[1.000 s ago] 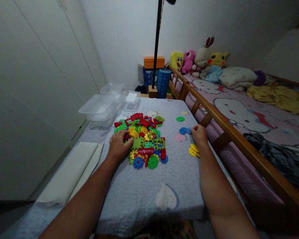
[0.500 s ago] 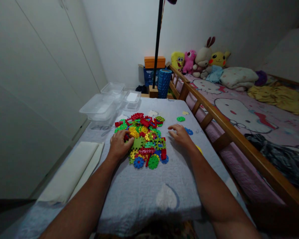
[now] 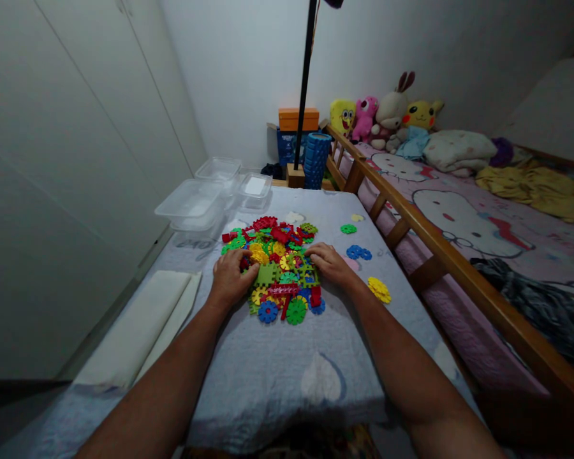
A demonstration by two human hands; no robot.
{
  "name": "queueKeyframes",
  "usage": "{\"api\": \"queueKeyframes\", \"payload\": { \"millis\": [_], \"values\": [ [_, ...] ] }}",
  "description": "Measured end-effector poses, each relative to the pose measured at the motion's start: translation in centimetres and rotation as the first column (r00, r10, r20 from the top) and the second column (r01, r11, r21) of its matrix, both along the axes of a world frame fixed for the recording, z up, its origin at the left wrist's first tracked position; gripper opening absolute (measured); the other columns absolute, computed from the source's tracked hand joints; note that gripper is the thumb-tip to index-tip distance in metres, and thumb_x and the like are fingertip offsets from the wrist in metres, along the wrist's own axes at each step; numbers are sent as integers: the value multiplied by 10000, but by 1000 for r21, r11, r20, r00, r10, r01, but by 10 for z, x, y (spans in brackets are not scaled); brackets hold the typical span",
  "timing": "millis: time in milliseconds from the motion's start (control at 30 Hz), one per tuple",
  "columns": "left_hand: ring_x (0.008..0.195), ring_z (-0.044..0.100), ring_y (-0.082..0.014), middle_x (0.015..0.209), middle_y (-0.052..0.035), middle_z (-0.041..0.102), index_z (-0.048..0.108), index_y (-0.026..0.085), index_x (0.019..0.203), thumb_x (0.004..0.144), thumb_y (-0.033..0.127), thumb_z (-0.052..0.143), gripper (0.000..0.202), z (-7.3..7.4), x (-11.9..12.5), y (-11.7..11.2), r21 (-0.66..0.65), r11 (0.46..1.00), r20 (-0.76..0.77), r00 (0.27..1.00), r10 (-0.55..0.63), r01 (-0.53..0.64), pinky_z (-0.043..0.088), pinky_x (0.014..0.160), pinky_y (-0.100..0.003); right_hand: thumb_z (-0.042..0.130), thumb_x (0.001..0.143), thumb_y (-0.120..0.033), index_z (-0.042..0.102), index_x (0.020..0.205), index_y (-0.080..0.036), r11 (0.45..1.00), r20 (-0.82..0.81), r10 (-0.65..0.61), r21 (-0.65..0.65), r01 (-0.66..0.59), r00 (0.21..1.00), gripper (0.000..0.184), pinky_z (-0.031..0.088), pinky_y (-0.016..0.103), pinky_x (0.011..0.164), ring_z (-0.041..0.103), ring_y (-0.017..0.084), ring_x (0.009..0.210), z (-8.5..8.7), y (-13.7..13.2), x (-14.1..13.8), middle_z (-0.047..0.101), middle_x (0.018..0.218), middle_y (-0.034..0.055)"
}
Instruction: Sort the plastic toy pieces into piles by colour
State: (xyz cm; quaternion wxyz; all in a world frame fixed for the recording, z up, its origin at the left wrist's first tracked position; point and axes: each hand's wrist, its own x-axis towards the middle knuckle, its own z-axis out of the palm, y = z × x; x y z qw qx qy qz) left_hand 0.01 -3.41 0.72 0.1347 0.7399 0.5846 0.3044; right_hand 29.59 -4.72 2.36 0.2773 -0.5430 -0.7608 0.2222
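Note:
A heap of red, green, yellow and blue plastic gear pieces (image 3: 277, 268) lies in the middle of a grey quilted table cover (image 3: 287, 370). My left hand (image 3: 231, 277) rests at the heap's left edge, fingers curled against the pieces. My right hand (image 3: 328, 262) lies at the heap's right edge, fingers reaching into the pieces; what they grip is not visible. Off to the right sit small separate groups: blue gears (image 3: 358, 252), yellow gears (image 3: 379, 289) and a green gear (image 3: 348, 229).
Clear plastic containers (image 3: 196, 205) stand at the table's far left. A folded white cloth (image 3: 138, 328) lies near left. A wooden bed rail (image 3: 440, 255) runs along the right, with plush toys (image 3: 387, 115) behind. A black pole (image 3: 303, 89) rises at the back.
My right hand has left the blue gears by the rail and moved left to the heap's right edge. The left hand has stayed at the heap.

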Motion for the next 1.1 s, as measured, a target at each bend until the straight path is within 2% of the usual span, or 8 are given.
{"api": "queueKeyframes", "payload": {
  "millis": [233, 433, 500, 633, 800, 867, 967, 1100],
  "values": [
    [1116, 614, -294, 1160, -93, 688, 639, 231, 1055, 832, 448, 561, 321, 0, 0, 0, -10, 1000, 0, 1000, 1, -1, 446, 1033, -477, 574, 820, -235, 755, 897, -191, 971, -206, -235, -12, 238, 950, 201, 490, 330, 919, 656, 194, 952, -5, 4, 9, 723, 992, 70],
    [1110, 617, -291, 1152, -83, 692, 634, 238, 1043, 835, 442, 564, 300, -1, 0, 0, 3, 1000, -2, 1000, 5, -5, 448, 1025, -471, 602, 715, -275, 699, 812, -182, 913, -316, -402, -72, 401, 859, 165, 503, 301, 726, 634, 182, 745, 6, 22, 44, 710, 786, 33],
    [1106, 618, -292, 1147, -83, 692, 637, 239, 1046, 835, 445, 565, 303, -1, 0, 0, 5, 1000, -4, 1000, 4, -4, 452, 1017, -468, 624, 687, -272, 673, 816, -186, 876, -336, -469, -60, 478, 817, 163, 495, 285, 680, 615, 174, 731, 12, 33, 62, 696, 793, 29],
    [1115, 611, -294, 1161, -87, 688, 637, 234, 1060, 837, 444, 561, 316, -3, 0, 0, 7, 1000, 1, 1000, 9, -9, 447, 1020, -472, 649, 645, -216, 599, 781, -199, 763, -401, -617, -98, 638, 677, 146, 463, 252, 595, 585, 151, 681, 16, 58, 96, 655, 765, 14],
    [1131, 604, -299, 1173, -90, 687, 635, 232, 1062, 836, 444, 562, 318, -3, -1, 0, 1, 1000, 10, 1000, 0, 0, 436, 1041, -486, 644, 611, -123, 535, 737, -210, 609, -447, -758, -224, 761, 475, 188, 413, 210, 500, 537, 122, 569, 7, 81, 120, 565, 614, -37],
    [1127, 607, -297, 1169, -87, 686, 633, 235, 1065, 837, 449, 561, 320, -4, -1, 0, 4, 1000, 12, 1000, -4, 4, 440, 1038, -482, 652, 606, -104, 531, 737, -209, 568, -454, -786, -262, 780, 419, 207, 413, 208, 481, 525, 115, 534, 2, 86, 123, 547, 578, -47],
    [1107, 612, -292, 1149, -86, 686, 632, 232, 1072, 839, 448, 563, 325, -4, -2, 1, 9, 1000, 13, 1000, -11, 11, 449, 1024, -472, 652, 607, -74, 542, 739, -198, 544, -445, -805, -290, 788, 392, 212, 395, 208, 457, 515, 113, 497, -6, 92, 126, 529, 537, -51],
    [1099, 612, -284, 1148, -77, 686, 632, 232, 1071, 843, 431, 563, 310, -3, -1, 0, 17, 1000, 13, 1000, -6, 6, 448, 1027, -464, 655, 613, -62, 580, 760, -179, 522, -363, -833, -269, 809, 417, 203, 351, 196, 439, 490, 103, 468, -14, 96, 131, 511, 507, -66]
  ]
}}
